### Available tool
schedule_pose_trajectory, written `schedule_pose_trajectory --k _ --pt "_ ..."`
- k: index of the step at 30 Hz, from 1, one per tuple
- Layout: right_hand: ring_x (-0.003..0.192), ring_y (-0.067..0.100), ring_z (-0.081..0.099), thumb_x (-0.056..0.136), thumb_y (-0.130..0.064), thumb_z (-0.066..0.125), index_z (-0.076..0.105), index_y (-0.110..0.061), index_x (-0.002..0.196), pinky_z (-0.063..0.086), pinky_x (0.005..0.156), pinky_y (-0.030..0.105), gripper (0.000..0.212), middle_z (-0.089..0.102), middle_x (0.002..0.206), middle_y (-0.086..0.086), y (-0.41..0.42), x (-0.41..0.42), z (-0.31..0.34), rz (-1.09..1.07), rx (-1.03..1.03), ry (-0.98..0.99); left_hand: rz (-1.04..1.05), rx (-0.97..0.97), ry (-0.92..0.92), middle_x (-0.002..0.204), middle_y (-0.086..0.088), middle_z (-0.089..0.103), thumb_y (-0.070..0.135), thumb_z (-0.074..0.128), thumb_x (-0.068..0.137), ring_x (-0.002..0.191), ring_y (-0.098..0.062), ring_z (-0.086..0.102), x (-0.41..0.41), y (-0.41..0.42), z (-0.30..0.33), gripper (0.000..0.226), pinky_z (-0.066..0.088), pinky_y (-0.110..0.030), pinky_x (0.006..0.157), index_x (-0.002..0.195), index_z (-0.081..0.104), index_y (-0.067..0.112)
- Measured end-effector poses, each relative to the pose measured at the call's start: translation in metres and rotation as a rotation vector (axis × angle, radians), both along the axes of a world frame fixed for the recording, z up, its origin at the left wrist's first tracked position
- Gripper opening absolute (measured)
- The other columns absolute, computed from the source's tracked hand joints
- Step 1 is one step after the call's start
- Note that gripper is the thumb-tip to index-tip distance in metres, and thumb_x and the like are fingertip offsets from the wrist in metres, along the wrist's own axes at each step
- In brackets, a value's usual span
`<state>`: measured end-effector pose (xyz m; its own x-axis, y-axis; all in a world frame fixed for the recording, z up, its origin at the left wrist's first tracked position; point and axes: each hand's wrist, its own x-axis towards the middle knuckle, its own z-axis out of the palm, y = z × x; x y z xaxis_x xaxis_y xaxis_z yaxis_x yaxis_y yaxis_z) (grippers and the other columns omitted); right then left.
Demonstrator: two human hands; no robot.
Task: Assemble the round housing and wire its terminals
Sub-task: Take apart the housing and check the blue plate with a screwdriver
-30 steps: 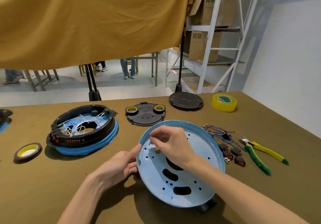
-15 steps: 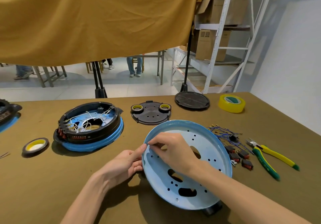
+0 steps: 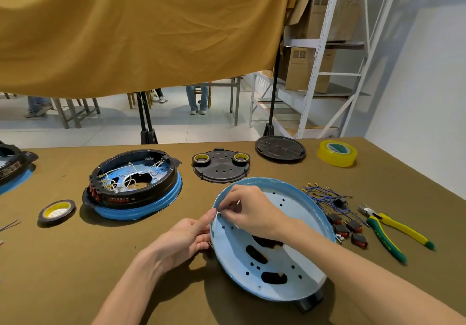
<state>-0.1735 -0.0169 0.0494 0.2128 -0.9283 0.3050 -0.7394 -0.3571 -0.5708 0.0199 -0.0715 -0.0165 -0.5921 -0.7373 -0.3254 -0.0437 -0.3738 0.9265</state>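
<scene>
A round light-blue housing plate (image 3: 297, 223) with holes and slots stands tilted on the table before me, inner face up. My left hand (image 3: 186, 236) grips its left rim, thumb on the inside edge. My right hand (image 3: 249, 208) reaches across the plate and pinches something small and white at the upper left rim; the item is too small to name. A black part (image 3: 309, 302) pokes out under the plate's lower right edge.
A wired black-and-blue housing (image 3: 133, 186) sits at left with a tape roll (image 3: 56, 211) beside it. Behind are a black cover plate (image 3: 222, 165), a black disc (image 3: 280, 148) and yellow tape (image 3: 337, 153). Blue wires (image 3: 325, 196), red switches (image 3: 348, 229) and pliers (image 3: 388, 231) lie right.
My right hand has slid left across the plate to its upper left rim, close to my left thumb. The view has shifted slightly; the plate stays tilted in place.
</scene>
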Motion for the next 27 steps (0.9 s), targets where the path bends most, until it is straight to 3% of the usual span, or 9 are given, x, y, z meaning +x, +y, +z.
schedule_pose_trajectory --k 5,8,10,15,19,22,27 --pt "0.074 0.011 0.061 0.092 -0.024 0.074 0.078 -0.013 0.090 0.055 0.068 0.033 0.012 0.066 0.086 -0.004 -0.0020 -0.0005 0.0028 -0.014 0.015 0.095 -0.043 0.012 -0.025 0.116 -0.019 0.074 0.065 0.082 0.068 0.107 -0.029 0.066 0.0004 0.0027 0.0044 0.085 0.039 -0.051 0.115 0.117 0.071 -0.004" --pt "0.081 0.011 0.061 0.091 -0.023 0.073 0.077 -0.018 0.100 0.055 0.071 0.030 0.011 0.065 0.092 -0.005 0.0003 -0.0041 0.0025 0.015 0.044 0.086 -0.055 0.001 -0.032 0.113 -0.017 0.075 0.070 0.086 0.061 0.094 -0.022 0.065 0.0008 0.0037 0.0055 0.091 0.050 -0.040 0.095 0.114 0.073 -0.003" --pt "0.082 0.009 0.061 0.091 -0.018 0.071 0.079 -0.018 0.100 0.055 0.072 0.029 0.011 0.065 0.094 -0.007 0.0002 -0.0062 0.0020 0.010 0.058 0.106 -0.052 0.004 -0.032 0.111 -0.017 0.075 0.071 0.087 0.057 0.091 -0.021 0.064 0.0004 0.0037 0.0054 0.094 0.047 -0.034 0.087 0.113 0.074 -0.003" --pt "0.077 0.009 0.059 0.090 -0.012 0.071 0.078 -0.018 0.095 0.050 0.067 0.021 0.010 0.063 0.092 -0.007 -0.0025 -0.0015 0.0029 0.011 0.027 0.116 -0.043 0.011 -0.040 0.114 -0.018 0.075 0.070 0.086 0.060 0.098 -0.025 0.064 0.0001 0.0031 0.0046 0.092 0.045 -0.041 0.099 0.114 0.073 -0.004" --pt "0.075 0.007 0.056 0.091 -0.016 0.071 0.078 -0.019 0.093 0.046 0.065 0.018 0.008 0.059 0.089 -0.011 -0.0025 -0.0015 0.0007 0.007 0.011 0.139 -0.033 0.005 -0.046 0.108 -0.016 0.076 0.066 0.080 0.067 0.090 -0.021 0.064 -0.0007 0.0032 0.0039 0.085 0.047 -0.036 0.088 0.114 0.072 -0.004" --pt "0.077 0.009 0.056 0.091 -0.027 0.071 0.070 -0.024 0.086 0.052 0.068 0.029 0.006 0.059 0.087 -0.009 -0.0043 0.0009 0.0021 0.004 0.022 0.186 -0.037 0.008 -0.054 0.110 -0.016 0.076 0.066 0.078 0.068 0.090 -0.020 0.065 -0.0009 0.0032 0.0047 0.084 0.046 -0.035 0.090 0.115 0.072 -0.004" --pt "0.078 0.011 0.058 0.091 -0.021 0.070 0.075 -0.024 0.092 0.053 0.066 0.030 0.006 0.062 0.089 -0.007 -0.0071 -0.0009 0.0050 0.016 0.054 0.208 -0.032 0.007 -0.062 0.105 -0.014 0.077 0.067 0.078 0.067 0.083 -0.017 0.065 -0.0010 0.0037 0.0047 0.084 0.048 -0.030 0.080 0.113 0.072 -0.004"
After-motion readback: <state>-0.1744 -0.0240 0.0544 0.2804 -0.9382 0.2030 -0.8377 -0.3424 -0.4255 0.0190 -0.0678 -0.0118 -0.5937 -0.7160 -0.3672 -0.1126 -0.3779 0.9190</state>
